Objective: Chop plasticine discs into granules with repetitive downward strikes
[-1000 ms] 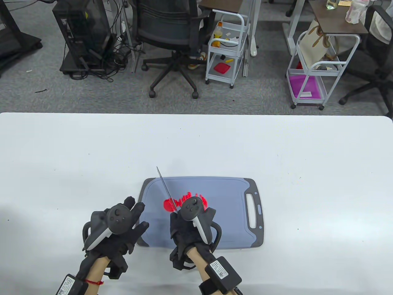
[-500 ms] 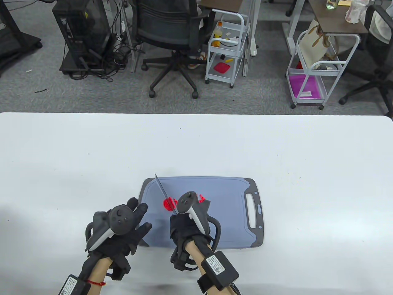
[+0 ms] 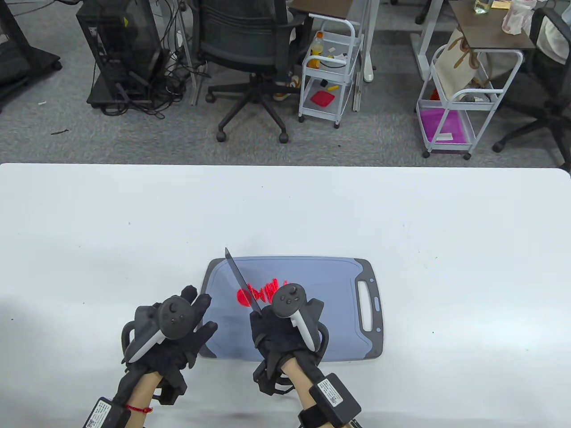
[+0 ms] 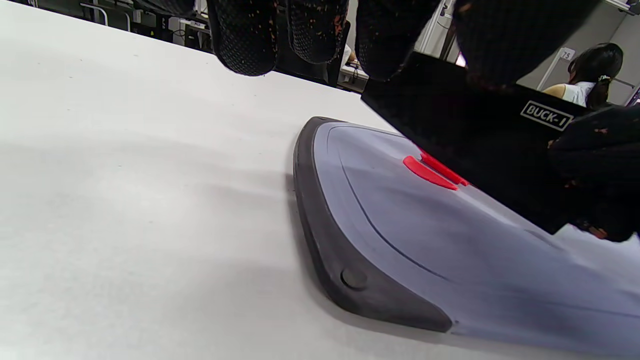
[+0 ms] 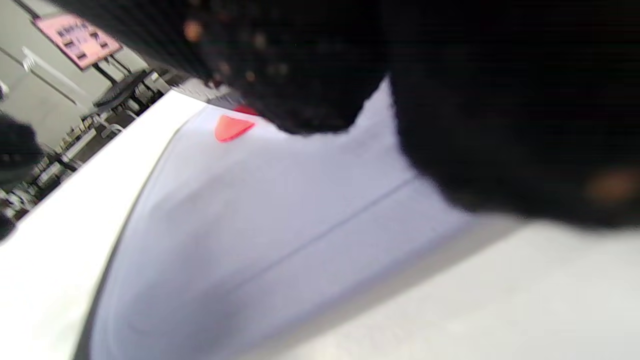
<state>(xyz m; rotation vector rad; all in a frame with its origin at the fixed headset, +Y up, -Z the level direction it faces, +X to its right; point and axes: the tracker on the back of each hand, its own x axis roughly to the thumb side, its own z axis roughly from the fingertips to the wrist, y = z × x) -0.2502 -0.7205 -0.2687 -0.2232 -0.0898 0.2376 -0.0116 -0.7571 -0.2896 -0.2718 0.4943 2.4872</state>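
Note:
A grey-blue cutting board [image 3: 330, 312] with a dark rim lies on the white table. Red plasticine [image 3: 256, 294], partly cut into strips, lies on its left half. My right hand [image 3: 279, 327] grips the handle of a black knife [image 3: 241, 278]. The blade slants forward and left across the plasticine, its tip past the board's far left corner. My left hand [image 3: 178, 321] is spread open at the board's left edge and holds nothing. The left wrist view shows the board [image 4: 400, 240], the red plasticine [image 4: 430, 172] and the knife blade [image 4: 475, 130] over it. The right wrist view is blurred and shows one red piece [image 5: 232, 127].
The board's handle slot [image 3: 366, 305] is on its right side. Bare white table [image 3: 134, 223] lies around the board. Beyond the table's far edge stand an office chair [image 3: 250, 49] and two white carts [image 3: 330, 67].
My right hand dipped forward and left with the knife, then came back to the right with the blade a little higher. More red strips show now. My left hand has barely moved.

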